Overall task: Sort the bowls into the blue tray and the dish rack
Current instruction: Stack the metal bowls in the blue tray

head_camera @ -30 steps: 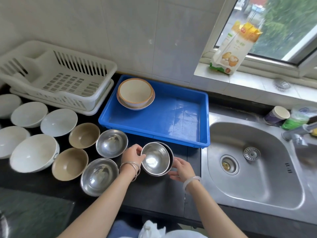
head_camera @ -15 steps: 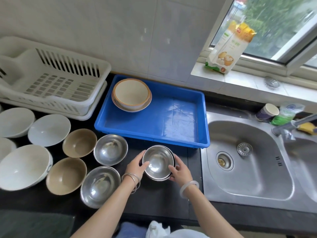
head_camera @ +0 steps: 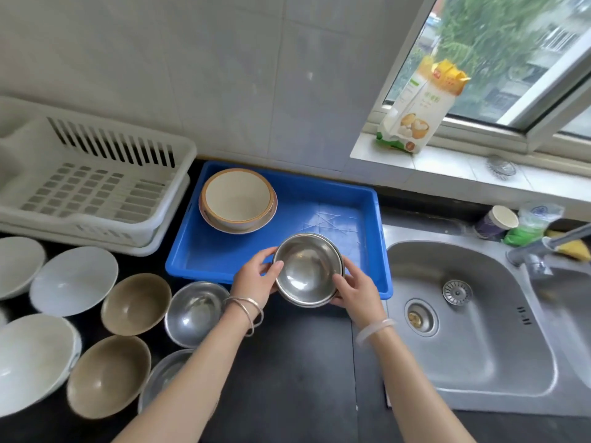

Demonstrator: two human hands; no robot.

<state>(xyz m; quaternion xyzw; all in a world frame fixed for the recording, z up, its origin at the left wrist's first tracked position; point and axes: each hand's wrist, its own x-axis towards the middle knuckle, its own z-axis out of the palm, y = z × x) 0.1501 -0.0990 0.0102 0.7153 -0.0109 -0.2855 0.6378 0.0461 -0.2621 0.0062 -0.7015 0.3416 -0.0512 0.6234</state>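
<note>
The two shiny round steel bowls [head_camera: 305, 270], one sitting inside the other, have moved forward. Before, they were over the black worktop [head_camera: 294, 362]. Now they are over the front edge of the blue plastic tray [head_camera: 335, 199].

The left hand [head_camera: 256, 279] grips the left side of the bowls, with its thumb curled over the rim. The right hand [head_camera: 355, 289] grips the right side, with its fingers curled round the rim. The bowls are up in the air, tipped a little toward the person.

In the back left corner of the tray sits a cream bowl with an orange rim [head_camera: 238, 199], on top of another dish like it. The white plastic dish rack [head_camera: 96, 183] stands just left of the tray.

On the worktop, left of the hands, sit a single steel bowl [head_camera: 195, 313], a brown bowl [head_camera: 136, 303] and a wide white bowl [head_camera: 73, 279], with more bowls near them. The steel sink [head_camera: 463, 330] is to the right of the tray.
</note>
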